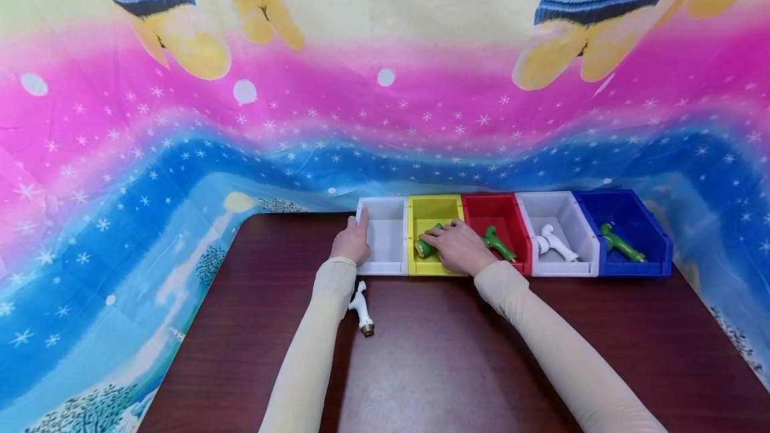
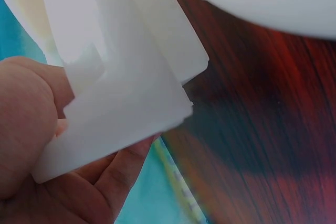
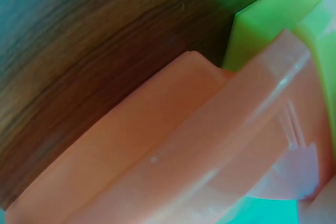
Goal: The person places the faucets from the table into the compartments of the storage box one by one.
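In the head view my left hand [image 1: 351, 242] is at the left side of the leftmost white bin [image 1: 385, 266]. The left wrist view shows its thumb and fingers [image 2: 121, 179] on either side of that bin's wall [image 2: 121, 108], gripping it. My right hand [image 1: 462, 247] reaches into the yellow bin [image 1: 436, 270], fingers curled over a green faucet [image 1: 424, 249], partly hidden beneath them. Just below my left wrist, a white faucet [image 1: 361, 309] with a brass-coloured end and a dark part lies on the table, partly covered by the sleeve.
Right of the yellow bin stand a red bin [image 1: 522, 266] with a green faucet [image 1: 499, 244], a white bin [image 1: 592, 266] with a white faucet [image 1: 559, 246], and a blue bin [image 1: 664, 262] with a green faucet [image 1: 622, 244]. A printed cloth [image 1: 361, 119] hangs behind the brown table [image 1: 433, 366].
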Demonstrator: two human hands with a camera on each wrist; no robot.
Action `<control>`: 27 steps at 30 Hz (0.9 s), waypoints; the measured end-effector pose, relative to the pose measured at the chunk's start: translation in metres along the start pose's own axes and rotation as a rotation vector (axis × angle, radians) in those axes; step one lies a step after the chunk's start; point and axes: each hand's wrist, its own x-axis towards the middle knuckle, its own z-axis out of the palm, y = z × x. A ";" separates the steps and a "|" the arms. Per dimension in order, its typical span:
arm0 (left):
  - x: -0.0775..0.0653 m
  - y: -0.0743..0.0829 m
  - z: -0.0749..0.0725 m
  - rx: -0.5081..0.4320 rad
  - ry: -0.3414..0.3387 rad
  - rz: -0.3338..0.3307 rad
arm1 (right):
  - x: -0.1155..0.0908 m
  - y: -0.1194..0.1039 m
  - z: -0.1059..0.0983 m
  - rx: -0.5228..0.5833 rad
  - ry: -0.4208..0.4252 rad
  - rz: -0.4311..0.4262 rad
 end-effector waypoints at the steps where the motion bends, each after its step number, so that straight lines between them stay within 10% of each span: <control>1: 0.000 0.000 0.000 0.004 0.004 0.003 | 0.000 0.000 0.000 -0.003 0.002 -0.002; 27: 0.000 -0.002 -0.001 -0.003 -0.025 -0.005 | 0.001 -0.003 -0.002 -0.007 -0.022 0.038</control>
